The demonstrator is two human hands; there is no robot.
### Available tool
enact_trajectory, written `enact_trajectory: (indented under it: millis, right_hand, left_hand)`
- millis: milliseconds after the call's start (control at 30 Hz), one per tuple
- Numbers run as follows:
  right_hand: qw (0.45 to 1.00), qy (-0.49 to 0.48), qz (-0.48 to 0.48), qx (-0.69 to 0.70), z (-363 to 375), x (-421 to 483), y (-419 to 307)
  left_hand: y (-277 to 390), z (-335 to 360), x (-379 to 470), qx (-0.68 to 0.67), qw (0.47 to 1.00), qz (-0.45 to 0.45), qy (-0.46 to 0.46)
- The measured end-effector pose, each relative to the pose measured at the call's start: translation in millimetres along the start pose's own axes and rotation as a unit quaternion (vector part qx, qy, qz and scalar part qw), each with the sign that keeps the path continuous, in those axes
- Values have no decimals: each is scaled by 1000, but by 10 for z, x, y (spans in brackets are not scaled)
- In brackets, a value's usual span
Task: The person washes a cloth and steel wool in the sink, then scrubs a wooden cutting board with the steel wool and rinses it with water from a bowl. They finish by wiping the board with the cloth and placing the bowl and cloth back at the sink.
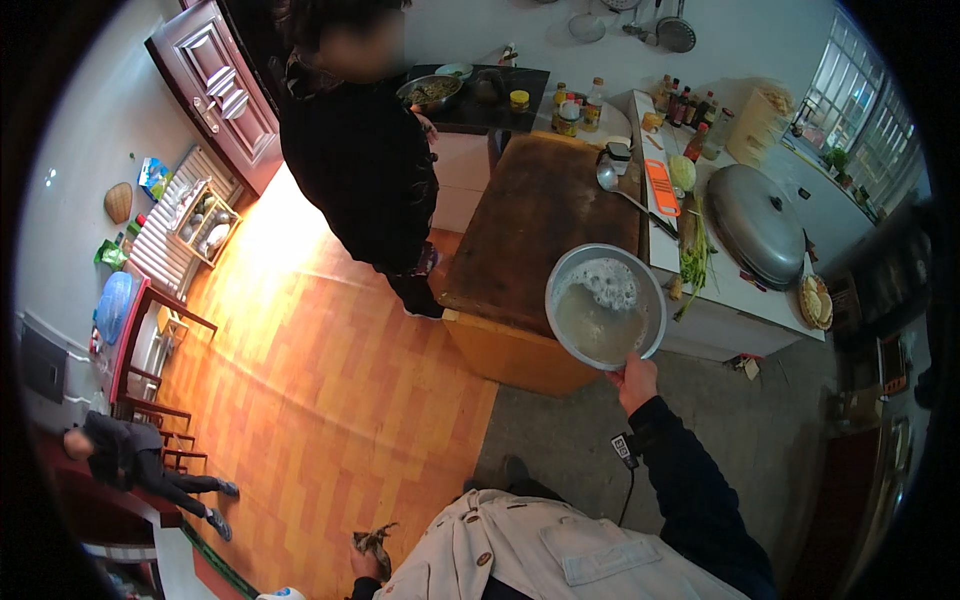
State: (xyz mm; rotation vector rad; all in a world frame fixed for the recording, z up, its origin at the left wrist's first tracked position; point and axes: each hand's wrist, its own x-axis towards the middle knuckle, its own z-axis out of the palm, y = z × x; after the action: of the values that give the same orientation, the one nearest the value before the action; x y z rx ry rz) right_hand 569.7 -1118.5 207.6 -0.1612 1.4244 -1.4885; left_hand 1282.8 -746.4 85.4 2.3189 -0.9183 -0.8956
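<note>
My right hand (637,384) grips the near rim of a grey metal basin (561,330). Cloudy water (600,319) with white foam fills part of it. The basin overlaps the near right corner of a worn wooden worktop (525,217); whether it rests there I cannot tell. Low at my left side, my left hand (366,561) holds a crumpled, dirty-looking cloth (373,541). A metal ladle (630,196) lies on the worktop's right edge, beyond the basin.
A person in black (352,165) stands left of the worktop, by a dark counter (517,112). Right are an orange grater (661,187), green stalks (696,255) and a large domed lid (754,225). Another person (127,457) sits far left. A wire hangs from my right sleeve.
</note>
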Motion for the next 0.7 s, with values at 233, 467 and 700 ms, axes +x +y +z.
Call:
enact_trajectory:
  millis: [233, 467, 700]
  right_hand:
    - [999, 29, -14, -9, 223, 417, 68]
    - [997, 72, -14, -19, 471, 665, 166]
    - [995, 88, -32, 29, 847, 608, 194]
  left_hand:
    - [682, -36, 340, 62, 997, 37, -12]
    - [1513, 250, 1770, -50, 986, 120, -102]
    - [3214, 485, 2988, -5, 961, 130, -242]
